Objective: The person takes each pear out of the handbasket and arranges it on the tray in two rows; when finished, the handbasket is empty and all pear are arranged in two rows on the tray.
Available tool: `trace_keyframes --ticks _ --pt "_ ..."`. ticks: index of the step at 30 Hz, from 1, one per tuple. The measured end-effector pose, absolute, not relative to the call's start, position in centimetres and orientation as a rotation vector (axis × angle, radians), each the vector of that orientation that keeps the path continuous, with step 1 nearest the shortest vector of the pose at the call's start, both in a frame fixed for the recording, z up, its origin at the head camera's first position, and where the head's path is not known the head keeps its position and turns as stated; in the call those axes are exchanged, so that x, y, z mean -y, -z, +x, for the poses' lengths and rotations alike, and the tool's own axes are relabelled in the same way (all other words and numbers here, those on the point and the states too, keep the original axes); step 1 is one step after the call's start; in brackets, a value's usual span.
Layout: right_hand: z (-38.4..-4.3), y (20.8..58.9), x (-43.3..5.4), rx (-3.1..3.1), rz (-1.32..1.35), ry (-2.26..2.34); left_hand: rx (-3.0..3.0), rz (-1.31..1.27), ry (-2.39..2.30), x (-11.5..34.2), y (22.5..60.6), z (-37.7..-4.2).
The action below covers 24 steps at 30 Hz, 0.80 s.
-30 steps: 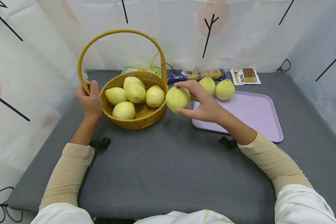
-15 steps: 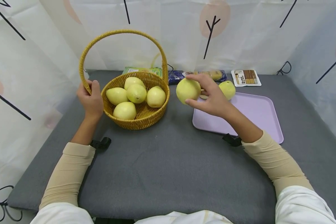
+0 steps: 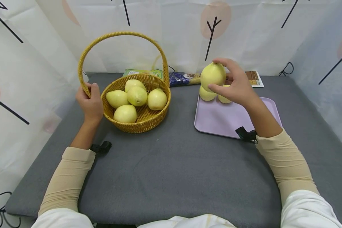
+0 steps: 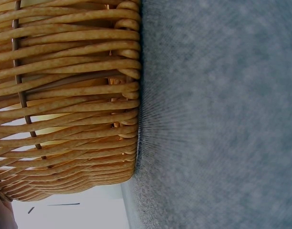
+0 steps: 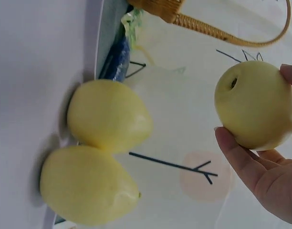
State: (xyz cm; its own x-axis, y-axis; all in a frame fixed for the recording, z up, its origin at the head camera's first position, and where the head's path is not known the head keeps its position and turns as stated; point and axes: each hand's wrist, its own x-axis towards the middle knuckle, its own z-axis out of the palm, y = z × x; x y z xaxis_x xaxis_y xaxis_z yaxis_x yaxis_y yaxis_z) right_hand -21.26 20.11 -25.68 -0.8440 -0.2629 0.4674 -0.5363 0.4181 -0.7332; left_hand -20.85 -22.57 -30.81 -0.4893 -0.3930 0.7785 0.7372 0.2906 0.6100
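In the head view my left hand [image 3: 91, 104] grips the left side of the tall handle of a yellow wicker basket [image 3: 135, 128]. Several pale yellow-green pears [image 3: 125, 114] lie inside it. My right hand [image 3: 236, 85] holds another pear [image 3: 213, 76] between thumb and fingers, raised over the back of a lilac tray [image 3: 213, 118]. Below it, two pears [image 5: 108, 114] rest side by side on the tray, partly hidden in the head view. The left wrist view shows the basket's woven wall [image 4: 74, 95] standing on the grey cloth.
Along the back lie a green packet [image 3: 143, 72], a blue and yellow packet [image 3: 179, 79] and a white and brown pouch [image 3: 253, 78], partly behind the right hand. Grey cloth [image 3: 165, 171] covers the table. A patterned white curtain [image 3: 182, 38] surrounds it.
My right hand has carried the pear rightward and up, from beside the basket's rim to above the tray's pears. The left hand keeps its hold on the basket handle.
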Motion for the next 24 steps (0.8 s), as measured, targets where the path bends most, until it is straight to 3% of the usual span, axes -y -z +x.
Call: trace_keyframes --ticks 24 --pt "-22.1 24.0 -26.0 2.615 0.287 -1.209 1.545 -0.341 1.386 22.5 30.7 -20.8"
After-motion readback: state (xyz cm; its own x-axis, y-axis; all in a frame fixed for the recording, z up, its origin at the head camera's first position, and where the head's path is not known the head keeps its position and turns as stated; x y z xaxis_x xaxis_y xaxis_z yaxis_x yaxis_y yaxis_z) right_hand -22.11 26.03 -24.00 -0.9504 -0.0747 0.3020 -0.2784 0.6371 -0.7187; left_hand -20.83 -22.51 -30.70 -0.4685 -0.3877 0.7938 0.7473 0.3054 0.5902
